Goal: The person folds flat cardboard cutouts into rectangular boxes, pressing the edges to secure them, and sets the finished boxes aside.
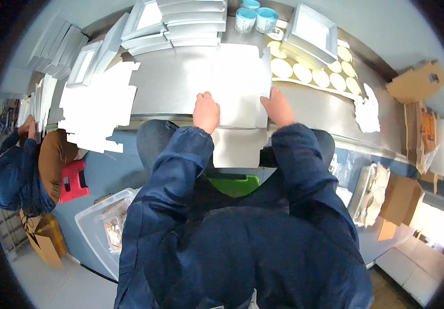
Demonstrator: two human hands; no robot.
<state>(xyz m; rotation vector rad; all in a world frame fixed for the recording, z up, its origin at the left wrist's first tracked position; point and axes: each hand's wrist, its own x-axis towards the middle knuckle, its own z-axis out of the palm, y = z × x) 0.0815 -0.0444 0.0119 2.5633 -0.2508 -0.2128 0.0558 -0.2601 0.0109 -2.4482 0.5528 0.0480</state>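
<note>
A flat white cardboard box blank [240, 85] lies on the metal table [170, 82], its near part hanging over the table's front edge. My left hand [206, 112] presses on the blank's left side, fingers curled over it. At the blank's right edge, my right hand [278, 107] holds the side flap. Both dark blue sleeves come up from below.
Folded white boxes [191, 20] are stacked at the back, more [85, 62] at the left, one open box [312, 33] at the back right. Round yellow labels on a sheet [314, 72], two blue tubs [255, 19], a brown carton [417, 82]. Another person [23, 165] sits left.
</note>
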